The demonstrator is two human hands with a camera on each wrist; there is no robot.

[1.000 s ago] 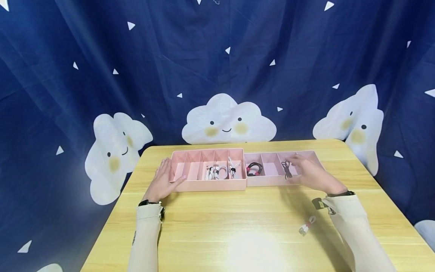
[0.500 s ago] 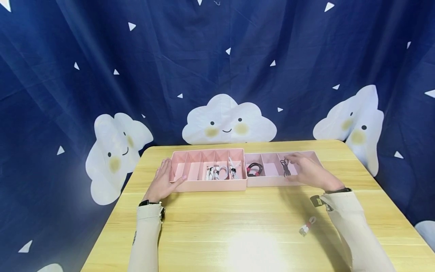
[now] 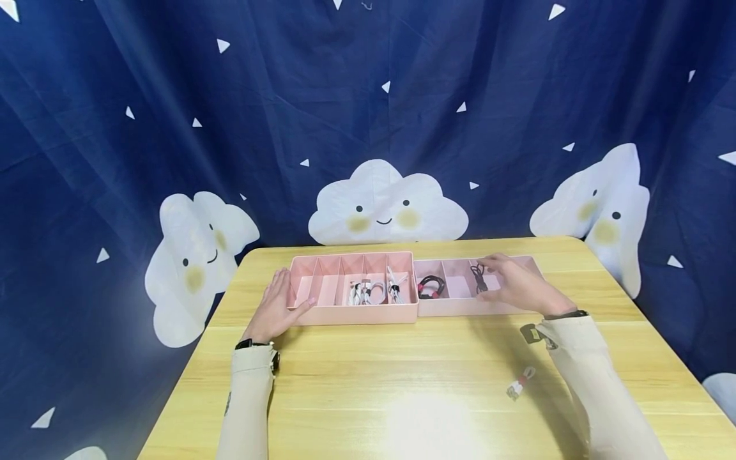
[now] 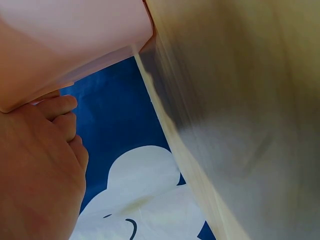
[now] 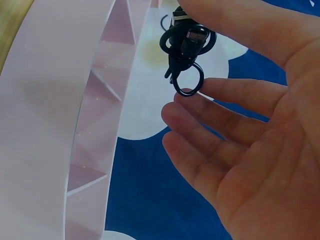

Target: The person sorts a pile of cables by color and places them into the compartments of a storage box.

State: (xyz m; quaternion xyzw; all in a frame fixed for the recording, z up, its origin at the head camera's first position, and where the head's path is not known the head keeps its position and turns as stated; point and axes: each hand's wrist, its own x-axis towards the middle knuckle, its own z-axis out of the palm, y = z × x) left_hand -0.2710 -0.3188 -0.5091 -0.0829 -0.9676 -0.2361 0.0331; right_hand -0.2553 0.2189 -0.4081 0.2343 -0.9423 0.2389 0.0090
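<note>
My left hand (image 3: 277,310) rests on the left end of the pink divided box (image 3: 351,314), its thumb at the front rim and its other fingers along the end wall. My right hand (image 3: 517,287) pinches a small coiled black cable (image 5: 185,42) between thumb and fingertips. In the head view that cable hangs over the pale mauve divided box (image 3: 454,308), which stands end to end with the pink one. The right wrist view shows the other fingers spread loosely below the cable. Most of my left thumb is hidden in the left wrist view.
Several bundled white cables (image 3: 367,292) lie in the pink box's right-hand compartments. A black cable with red parts (image 3: 430,287) sits in the mauve box's leftmost compartment. A white cable with a red tie (image 3: 520,383) lies on the wooden table (image 3: 345,377). Behind hangs a blue curtain (image 3: 259,128).
My right hand has shifted slightly left over the mauve box, carrying the black cable toward the divider. My left hand and both boxes look still.
</note>
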